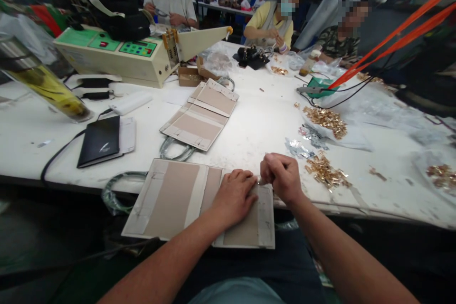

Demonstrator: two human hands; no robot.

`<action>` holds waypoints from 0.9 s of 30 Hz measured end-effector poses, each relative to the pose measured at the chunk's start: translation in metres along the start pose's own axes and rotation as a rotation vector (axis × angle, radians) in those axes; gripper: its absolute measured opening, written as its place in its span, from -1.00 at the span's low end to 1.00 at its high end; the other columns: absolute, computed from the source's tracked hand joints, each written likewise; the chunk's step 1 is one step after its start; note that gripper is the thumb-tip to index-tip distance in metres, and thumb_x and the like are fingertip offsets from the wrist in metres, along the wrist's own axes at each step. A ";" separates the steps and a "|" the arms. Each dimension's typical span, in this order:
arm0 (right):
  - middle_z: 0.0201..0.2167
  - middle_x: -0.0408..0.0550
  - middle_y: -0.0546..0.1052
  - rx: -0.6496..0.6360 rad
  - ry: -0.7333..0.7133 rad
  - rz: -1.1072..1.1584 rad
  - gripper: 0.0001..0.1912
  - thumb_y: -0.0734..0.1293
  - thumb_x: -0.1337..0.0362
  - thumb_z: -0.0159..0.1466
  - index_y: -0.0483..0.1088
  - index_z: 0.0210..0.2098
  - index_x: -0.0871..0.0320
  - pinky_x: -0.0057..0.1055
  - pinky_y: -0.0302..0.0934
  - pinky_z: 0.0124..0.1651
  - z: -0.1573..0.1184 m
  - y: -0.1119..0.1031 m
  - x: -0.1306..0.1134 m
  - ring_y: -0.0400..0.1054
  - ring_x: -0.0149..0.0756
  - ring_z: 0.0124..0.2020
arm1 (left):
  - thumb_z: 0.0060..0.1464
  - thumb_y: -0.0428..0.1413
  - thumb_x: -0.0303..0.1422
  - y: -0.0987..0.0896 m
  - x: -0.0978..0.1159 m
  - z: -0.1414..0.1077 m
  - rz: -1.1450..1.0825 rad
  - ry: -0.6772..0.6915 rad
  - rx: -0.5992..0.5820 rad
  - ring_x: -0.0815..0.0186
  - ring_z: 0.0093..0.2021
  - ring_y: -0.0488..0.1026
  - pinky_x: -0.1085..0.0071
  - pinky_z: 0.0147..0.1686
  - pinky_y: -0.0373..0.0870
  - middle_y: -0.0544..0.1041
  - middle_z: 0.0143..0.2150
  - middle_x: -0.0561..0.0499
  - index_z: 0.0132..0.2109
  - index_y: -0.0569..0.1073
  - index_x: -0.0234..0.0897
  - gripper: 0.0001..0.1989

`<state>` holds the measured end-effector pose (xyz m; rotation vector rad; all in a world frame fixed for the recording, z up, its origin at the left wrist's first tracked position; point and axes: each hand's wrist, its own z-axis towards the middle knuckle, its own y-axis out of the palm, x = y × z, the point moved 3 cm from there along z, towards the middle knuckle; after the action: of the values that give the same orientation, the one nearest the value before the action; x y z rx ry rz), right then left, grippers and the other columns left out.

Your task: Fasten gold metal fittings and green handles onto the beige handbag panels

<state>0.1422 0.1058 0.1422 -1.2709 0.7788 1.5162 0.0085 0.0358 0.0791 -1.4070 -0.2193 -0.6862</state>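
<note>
A flat panel (pixel 174 194) with brown and white strips lies at the table's front edge, partly over it. My left hand (pixel 233 197) rests flat on its right half, fingers spread. Near the panel's upper right corner, my right hand (pixel 281 175) is closed in a pinch, with a small pale thing at the fingertips that is too small to name. A wrapped cord loop (pixel 119 192) sticks out at the panel's left side. Behind it lies a similar panel (pixel 199 121) with a cord loop beneath.
Piles of gold clips (pixel 327 171) and silver pieces (pixel 299 147) lie right of my right hand. A black notebook (pixel 99 142), a bottle (pixel 53 85) and a green-topped machine (pixel 114 54) stand left. Orange-handled pliers (pixel 315 89) lie at right; several people sit behind.
</note>
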 end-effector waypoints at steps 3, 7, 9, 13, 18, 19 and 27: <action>-0.70 -0.16 0.23 0.055 -0.032 0.066 -0.41 0.30 -0.02 0.42 0.20 -0.67 0.08 -0.35 0.09 -0.49 -0.004 -0.004 0.004 0.14 -0.38 -0.64 | 0.27 0.22 -0.32 0.001 -0.001 0.002 0.002 0.004 -0.005 0.03 0.26 0.30 0.00 0.21 0.28 0.46 0.25 -0.06 0.27 0.42 -0.14 -0.55; -0.70 -0.18 0.22 0.090 -0.021 0.018 -0.43 0.31 -0.02 0.40 0.19 -0.66 0.08 -0.37 0.06 -0.49 -0.002 -0.007 0.012 0.12 -0.39 -0.63 | 0.26 0.22 -0.32 0.000 -0.002 0.003 0.011 0.014 -0.003 0.02 0.25 0.32 0.00 0.23 0.30 0.47 0.25 -0.09 0.25 0.44 -0.17 -0.56; -0.71 -0.19 0.23 0.067 0.008 -0.026 -0.43 0.29 -0.03 0.40 0.19 -0.66 0.08 -0.38 0.05 -0.49 0.001 -0.007 0.015 0.11 -0.40 -0.63 | 0.26 0.22 -0.32 -0.003 0.001 -0.005 0.008 0.018 0.028 0.03 0.29 0.31 0.02 0.28 0.29 0.44 0.29 -0.13 0.27 0.42 -0.22 -0.53; -0.69 -0.19 0.24 0.017 0.004 -0.084 -0.43 0.29 -0.01 0.40 0.19 -0.66 0.11 -0.39 0.05 -0.45 0.008 -0.004 0.012 0.11 -0.41 -0.59 | 0.09 0.37 -0.07 0.000 0.015 -0.039 0.044 0.121 -0.022 -0.04 0.46 0.14 -0.03 0.47 0.05 0.24 0.47 -0.20 0.43 0.23 -0.22 -0.13; -0.67 -0.23 0.19 -0.058 0.015 -0.149 -0.45 0.32 -0.01 0.36 0.16 -0.65 0.13 -0.42 -0.02 -0.44 0.010 0.006 -0.006 0.07 -0.44 -0.56 | -0.07 0.45 -0.15 0.021 0.019 -0.067 0.212 0.187 -0.231 -0.12 0.55 -0.06 -0.19 0.51 -0.22 0.07 0.56 -0.15 0.52 0.06 -0.08 0.11; -0.66 -0.23 0.21 -0.089 0.012 -0.189 -0.46 0.33 -0.01 0.35 0.20 -0.63 0.14 -0.43 -0.01 -0.43 0.010 0.005 -0.010 0.09 -0.45 -0.54 | -0.05 0.42 -0.25 0.023 0.017 -0.066 0.234 0.179 -0.238 -0.10 0.56 -0.08 -0.19 0.51 -0.22 0.05 0.56 -0.13 0.52 0.06 -0.05 0.08; -0.18 -0.12 0.68 -0.075 0.303 -1.102 -0.74 0.35 0.12 0.33 0.65 -0.11 0.00 -0.42 0.22 -0.16 0.047 -0.108 0.020 0.50 -0.27 -0.16 | -0.16 0.22 -0.48 0.008 0.014 -0.045 0.253 0.145 -0.301 -0.08 0.56 -0.09 -0.24 0.48 -0.15 -0.01 0.58 -0.09 0.48 0.16 0.12 0.02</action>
<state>0.2280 0.1888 0.1463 -1.6066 0.1002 0.4660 0.0125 -0.0109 0.0719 -1.6286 0.1822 -0.6239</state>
